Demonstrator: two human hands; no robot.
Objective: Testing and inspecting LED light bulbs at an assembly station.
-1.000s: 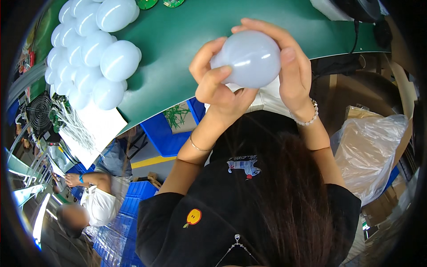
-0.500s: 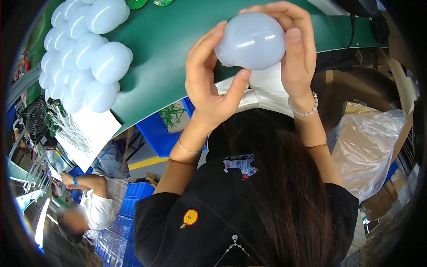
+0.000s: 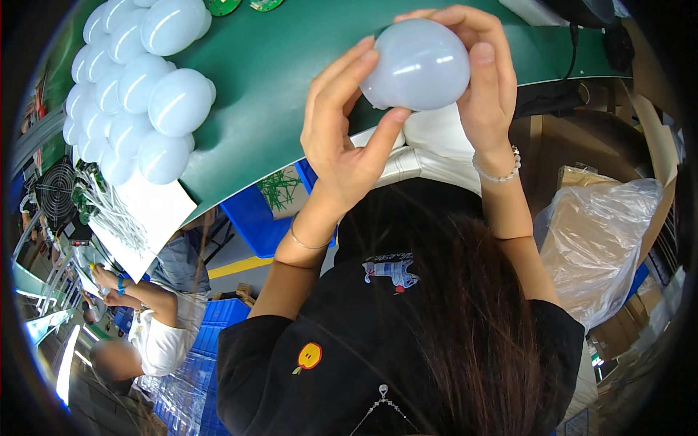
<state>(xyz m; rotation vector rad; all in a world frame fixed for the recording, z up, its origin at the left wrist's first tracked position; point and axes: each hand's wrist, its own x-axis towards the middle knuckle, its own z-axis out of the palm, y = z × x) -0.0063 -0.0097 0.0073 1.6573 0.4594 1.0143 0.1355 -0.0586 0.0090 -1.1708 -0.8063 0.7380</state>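
A glossy pale blue-white globe (image 3: 420, 65), much like a round lamp cover with a small knobbed end, is held up over the near edge of the green table (image 3: 276, 94). My right hand (image 3: 488, 83) wraps around its right and far side, thumb against the surface. On the other side, my left hand (image 3: 343, 120) has its fingertips at the globe's left edge and its thumb by the knobbed end below. Several matching globes (image 3: 179, 102) lie clustered at the table's far left.
Green circuit boards (image 3: 222, 6) lie at the far edge of view. Grey wires (image 3: 120, 211) rest on a white sheet (image 3: 167, 211) at left. A blue bin (image 3: 254, 221) stands below the table. Cardboard and a clear plastic bag (image 3: 603, 240) are at right; another person (image 3: 163, 327) works at left.
The globe has shifted slightly right in my hands. My left fingers have slid toward its left edge, and the left thumb has drawn down a little. The right hand barely moved.
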